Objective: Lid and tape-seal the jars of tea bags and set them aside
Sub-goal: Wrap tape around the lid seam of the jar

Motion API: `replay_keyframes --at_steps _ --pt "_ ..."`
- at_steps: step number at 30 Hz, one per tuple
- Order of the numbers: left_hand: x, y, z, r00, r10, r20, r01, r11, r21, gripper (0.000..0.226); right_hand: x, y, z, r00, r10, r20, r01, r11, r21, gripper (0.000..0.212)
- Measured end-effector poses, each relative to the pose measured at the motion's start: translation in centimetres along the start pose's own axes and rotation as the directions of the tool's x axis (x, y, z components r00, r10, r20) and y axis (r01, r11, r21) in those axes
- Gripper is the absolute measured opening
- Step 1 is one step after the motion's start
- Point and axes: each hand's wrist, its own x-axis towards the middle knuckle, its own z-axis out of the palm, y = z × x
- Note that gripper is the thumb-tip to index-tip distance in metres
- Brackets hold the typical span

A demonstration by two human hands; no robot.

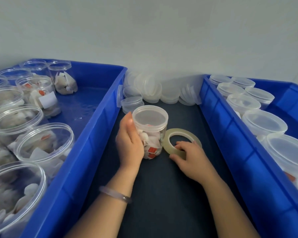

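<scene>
1. My left grip (130, 141) is wrapped round the side of the jar (151, 134), palm against the plastic and thumb up by the rim. It is there to pin the jar upright on the dark desk (162, 194), so nothing skids or spins once tape goes on.
2. The jar stands in the lane between the left bin (93, 134) and the right bin (230, 134). It is packed with tea bags, and its clear lid (150, 116) is already on top (whether it's pressed fully home, I can't tell from here).
3. My right grip (191, 155) is clamped on the tape roll (181, 133), with fingertips hooked inside the ring and thumb on the outer edge. The roll sits just right of the jar, its far rim at or against the jar wall, so a short pull should reach the lid seam.
4. My read is that lidding is done on this one and taping is the step in hand. I'd first have to find the loose end, which I can't make out on that clear roll.
5. The layout makes sense. The open jars (45, 143) wait in the left bin and the lidded jars (263, 122) sit in the right one. The spare lids (155, 90) are heaped at the back of the lane, within easy reach.
6. The risk, as I judge it, is that a light plastic jar could tip if I tug the tape sideways. The left grip has to bear down.
</scene>
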Motion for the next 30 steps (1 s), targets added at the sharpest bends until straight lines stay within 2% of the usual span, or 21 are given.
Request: replay_keyframes --at_steps 2,3,5,7,9,12,16,20,24,27,30 --pt "-0.6 0.4 -1.3 0.973 0.223 -0.055 -0.216 0.97 0.108 0.035 -0.8 -0.2 -1.3 0.999 0.017 -0.04 -0.008 0.978 0.209 0.014" --pt "-1.0 0.5 -1.9 0.937 0.349 -0.029 -0.342 0.931 0.13 0.028 -1.2 -0.3 -2.1 0.999 0.025 -0.048 -0.008 0.944 0.331 0.015" --pt "-2.0 1.1 -2.5 0.857 0.502 0.117 -0.512 0.855 0.081 0.023 -1.8 -0.8 -3.5 0.999 0.001 -0.045 0.023 0.852 0.524 0.036" --pt "-2.7 1.9 -2.4 0.795 0.533 0.29 -0.567 0.823 0.04 0.036 -2.3 -1.3 -4.1 0.998 -0.057 -0.036 0.068 0.8 0.596 0.056" --pt "-3.2 2.4 -1.9 0.723 0.512 0.463 -0.588 0.809 0.022 0.052 -2.5 -1.9 -4.1 0.989 -0.144 -0.031 0.134 0.793 0.594 0.053" --pt "-3.5 2.6 -1.7 0.659 0.41 0.631 -0.496 0.867 -0.045 0.052 -2.5 -2.3 -4.0 0.984 -0.171 -0.042 0.163 0.802 0.574 0.049" --pt "-3.6 2.2 -1.4 0.724 0.441 0.53 -0.463 0.881 -0.101 0.047 -2.5 -2.6 -3.7 0.991 -0.132 -0.037 0.129 0.808 0.575 0.064" --pt "-4.1 1.8 -1.1 0.792 0.48 0.377 -0.502 0.864 -0.045 0.034 -2.5 -2.8 -3.3 0.997 -0.071 -0.024 0.071 0.811 0.58 0.068" --pt "-3.9 2.1 -1.4 0.77 0.398 0.499 -0.401 0.91 -0.106 0.057 -2.6 -2.3 -3.5 0.99 -0.119 0.075 0.044 0.77 0.637 0.064" --pt "-4.3 2.1 -1.2 0.797 0.406 0.447 -0.415 0.906 -0.083 0.051 -2.6 -2.3 -3.3 0.99 -0.126 0.067 0.057 0.779 0.624 0.053" --pt "-4.3 2.3 -1.2 0.843 0.304 0.444 -0.265 0.953 -0.15 0.046 -2.7 -2.2 -3.1 0.991 -0.131 0.02 0.094 0.801 0.591 0.05"
